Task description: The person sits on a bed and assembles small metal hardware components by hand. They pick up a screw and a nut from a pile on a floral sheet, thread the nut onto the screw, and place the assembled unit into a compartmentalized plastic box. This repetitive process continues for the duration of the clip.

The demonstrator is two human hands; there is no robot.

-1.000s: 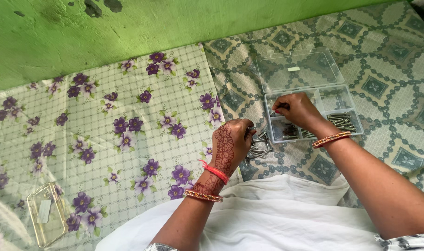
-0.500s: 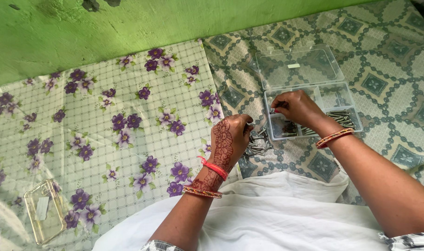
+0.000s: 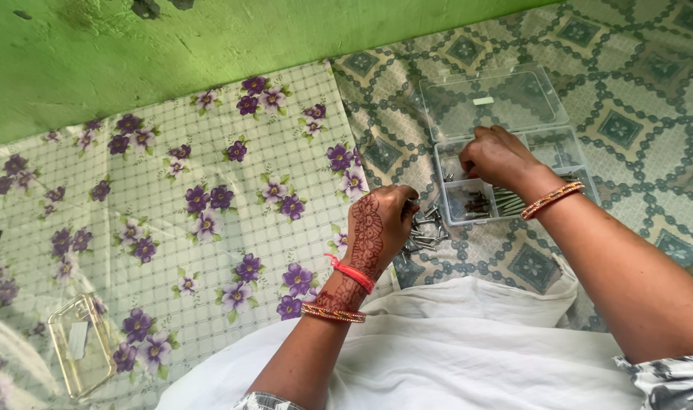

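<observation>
Screws (image 3: pixel 425 230) lie in a loose heap on the patterned cloth (image 3: pixel 635 99) just in front of my lap, and my left hand (image 3: pixel 377 228) rests over the near edge of that heap, fingers curled down into it. The grip there looks closed around one or more of them, though the fingers hide what is inside, so I cannot tell for sure. Keeping the heap close to my body lets that hand pick without reaching.

My right hand (image 3: pixel 498 156) hangs over the clear plastic box (image 3: pixel 570 148), fingertips pinched together above a back compartment on the left side. Whether that grip holds a screw I cannot tell; the knuckles cover it. The box sits just beyond the heap with its lid (image 3: pixel 491 99) folded flat away from me, which leaves the compartments open from above. Dark short pieces sit in the front left compartment, and longer silvery screws lie side by side in the one to its right, partly behind my wrist.

To my left the floral sheet (image 3: pixel 179 197) spreads out, and a clear phone case (image 3: pixel 79 355) lies near its lower corner, well apart from the work. My white garment (image 3: pixel 453 349) bunches close under both forearms. Nothing stands between heap and box; only my own right wrist crosses the front of the box and screens part of it.
</observation>
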